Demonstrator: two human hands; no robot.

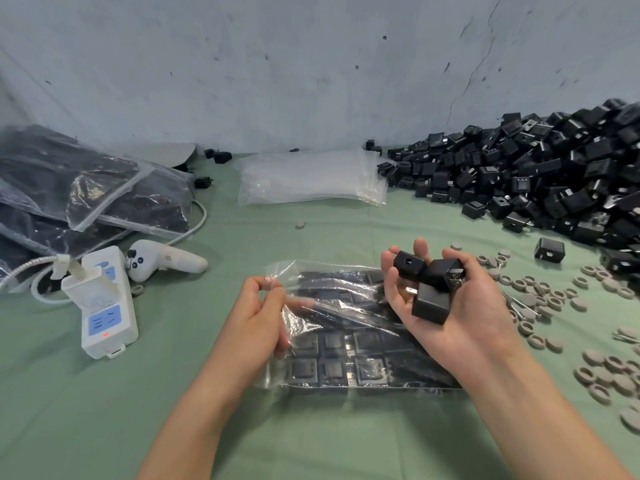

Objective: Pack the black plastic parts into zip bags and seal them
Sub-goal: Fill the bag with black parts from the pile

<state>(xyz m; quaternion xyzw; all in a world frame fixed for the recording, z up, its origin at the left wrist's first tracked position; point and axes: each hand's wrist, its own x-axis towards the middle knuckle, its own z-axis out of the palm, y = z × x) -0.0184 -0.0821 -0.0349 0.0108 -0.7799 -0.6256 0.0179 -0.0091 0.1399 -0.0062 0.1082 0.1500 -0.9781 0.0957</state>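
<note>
A clear zip bag (349,344) lies on the green table in front of me, with rows of black plastic parts inside. My left hand (259,317) pinches the bag's upper left edge and lifts the open mouth. My right hand (446,306) hovers palm up over the bag's right side, its fingers curled round three black plastic parts (429,285). A large heap of loose black parts (540,178) fills the far right of the table. A stack of empty zip bags (311,181) lies at the back centre.
Filled bags of black parts (90,192) are piled at the far left. A white power strip (104,303) with cables and a white controller (162,261) lie left of the bag. Several grey rubber rings (540,306) are scattered at the right. A grey wall (311,64) stands behind.
</note>
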